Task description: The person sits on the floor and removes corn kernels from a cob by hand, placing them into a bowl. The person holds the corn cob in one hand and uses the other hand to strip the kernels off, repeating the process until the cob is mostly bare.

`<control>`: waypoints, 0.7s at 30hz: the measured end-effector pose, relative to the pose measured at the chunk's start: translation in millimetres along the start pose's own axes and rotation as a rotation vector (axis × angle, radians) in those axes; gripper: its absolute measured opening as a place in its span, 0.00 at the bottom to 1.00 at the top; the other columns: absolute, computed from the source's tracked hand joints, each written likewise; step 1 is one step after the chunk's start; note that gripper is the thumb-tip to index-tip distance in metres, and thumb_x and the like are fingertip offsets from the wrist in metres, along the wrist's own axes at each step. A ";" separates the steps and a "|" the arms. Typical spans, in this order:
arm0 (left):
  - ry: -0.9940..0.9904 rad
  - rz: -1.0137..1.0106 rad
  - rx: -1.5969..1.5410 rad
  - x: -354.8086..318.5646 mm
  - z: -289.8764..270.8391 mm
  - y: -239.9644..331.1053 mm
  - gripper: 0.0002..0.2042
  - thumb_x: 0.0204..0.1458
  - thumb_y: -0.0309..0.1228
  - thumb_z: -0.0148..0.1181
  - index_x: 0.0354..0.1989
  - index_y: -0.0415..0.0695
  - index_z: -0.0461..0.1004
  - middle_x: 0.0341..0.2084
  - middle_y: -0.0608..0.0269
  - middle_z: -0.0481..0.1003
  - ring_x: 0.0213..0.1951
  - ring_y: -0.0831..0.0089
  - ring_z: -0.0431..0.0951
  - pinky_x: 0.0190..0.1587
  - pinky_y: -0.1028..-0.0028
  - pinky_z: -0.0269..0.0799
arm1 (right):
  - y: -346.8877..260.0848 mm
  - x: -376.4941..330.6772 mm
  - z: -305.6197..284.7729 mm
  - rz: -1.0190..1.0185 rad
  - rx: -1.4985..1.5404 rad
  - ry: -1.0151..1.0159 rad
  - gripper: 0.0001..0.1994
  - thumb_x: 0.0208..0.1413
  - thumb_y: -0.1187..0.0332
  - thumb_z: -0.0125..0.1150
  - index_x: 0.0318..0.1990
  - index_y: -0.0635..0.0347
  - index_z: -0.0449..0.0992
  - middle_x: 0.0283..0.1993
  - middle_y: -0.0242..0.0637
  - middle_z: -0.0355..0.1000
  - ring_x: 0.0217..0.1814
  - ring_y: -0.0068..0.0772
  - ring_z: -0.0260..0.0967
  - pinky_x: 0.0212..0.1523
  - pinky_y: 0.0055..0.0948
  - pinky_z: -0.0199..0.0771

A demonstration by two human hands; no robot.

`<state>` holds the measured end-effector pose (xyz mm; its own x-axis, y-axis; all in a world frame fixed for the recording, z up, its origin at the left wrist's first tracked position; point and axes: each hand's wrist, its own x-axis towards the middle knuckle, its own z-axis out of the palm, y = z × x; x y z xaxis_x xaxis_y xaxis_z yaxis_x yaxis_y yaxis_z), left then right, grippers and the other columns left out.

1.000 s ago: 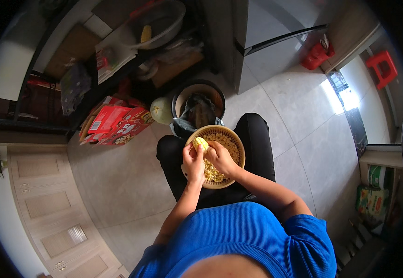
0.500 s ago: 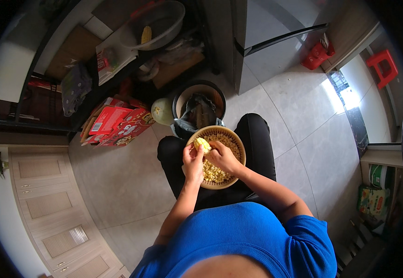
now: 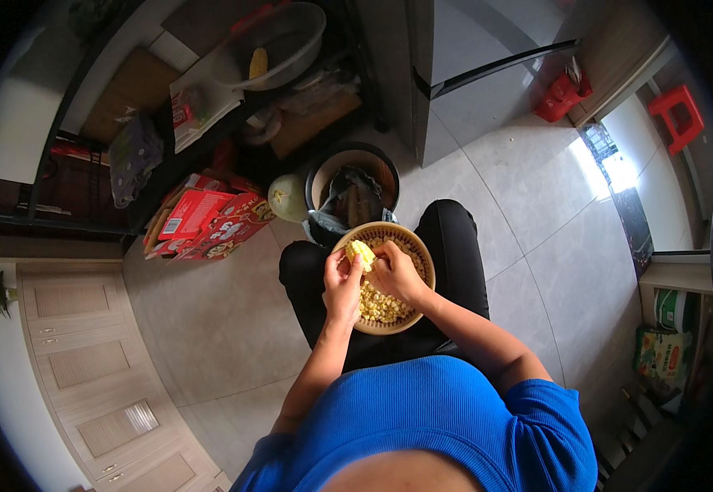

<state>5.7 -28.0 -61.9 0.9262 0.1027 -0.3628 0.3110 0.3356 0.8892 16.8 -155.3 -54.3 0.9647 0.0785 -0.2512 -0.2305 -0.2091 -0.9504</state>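
Observation:
A tan slotted basket (image 3: 429,264) sits on my lap between my knees, with loose yellow corn kernels (image 3: 383,305) inside. Above its left side, my left hand (image 3: 342,285) is wrapped round a pale yellow corn cob (image 3: 360,252). My right hand (image 3: 397,275) presses curled fingers and thumb against the right side of the same cob. The fingertips partly cover the cob, and whether loose kernels lie in the right hand is hidden.
Just past the basket stands a dark-rimmed bin (image 3: 395,176) with a bag in it. A pale green melon (image 3: 287,198) and red cartons (image 3: 213,225) are to its left. On the shelf, a basin (image 3: 303,61) holds another corn cob (image 3: 259,63). A refrigerator (image 3: 488,107) stands at far right.
Both hands stay at the cob over the basket. The cob has tilted slightly and the right fingers have shifted a little along it.

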 end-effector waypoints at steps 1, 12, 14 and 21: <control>0.011 -0.008 -0.039 -0.1 0.5 0.6 0.17 0.57 0.27 0.52 0.53 0.39 0.59 0.49 0.57 0.67 0.49 0.71 0.69 0.50 0.71 0.68 | 1.8 0.0 0.2 -0.009 -0.004 0.032 0.11 0.51 0.70 0.52 0.38 0.68 0.70 0.32 0.55 0.71 0.34 0.48 0.72 0.36 0.36 0.71; -0.136 -0.063 -0.169 -1.6 -1.8 11.7 0.28 0.53 0.22 0.49 0.63 0.41 0.50 0.56 0.58 0.60 0.57 0.68 0.62 0.59 0.69 0.59 | 0.5 -7.5 -4.9 -0.063 -0.017 -0.006 0.08 0.50 0.70 0.55 0.35 0.66 0.71 0.31 0.51 0.72 0.34 0.48 0.72 0.38 0.35 0.72; -0.174 -0.058 -0.210 -2.7 -0.2 10.6 0.28 0.51 0.21 0.48 0.62 0.41 0.51 0.56 0.57 0.59 0.57 0.68 0.61 0.60 0.70 0.57 | -3.1 -6.7 -3.7 -0.089 0.033 0.068 0.09 0.48 0.70 0.57 0.34 0.67 0.71 0.30 0.50 0.72 0.32 0.44 0.73 0.36 0.33 0.72; -0.164 -0.135 -0.287 -3.6 2.0 16.4 0.29 0.45 0.18 0.43 0.61 0.40 0.53 0.56 0.57 0.59 0.58 0.68 0.60 0.61 0.69 0.54 | 13.7 -2.4 -14.4 -0.185 -0.331 0.063 0.10 0.46 0.70 0.60 0.34 0.67 0.71 0.33 0.51 0.72 0.34 0.41 0.73 0.37 0.32 0.72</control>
<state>7.9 -24.7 -45.4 0.9098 -0.1047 -0.4016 0.3824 0.5877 0.7130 13.2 -172.5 -64.0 0.9945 0.0861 -0.0598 -0.0087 -0.5012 -0.8653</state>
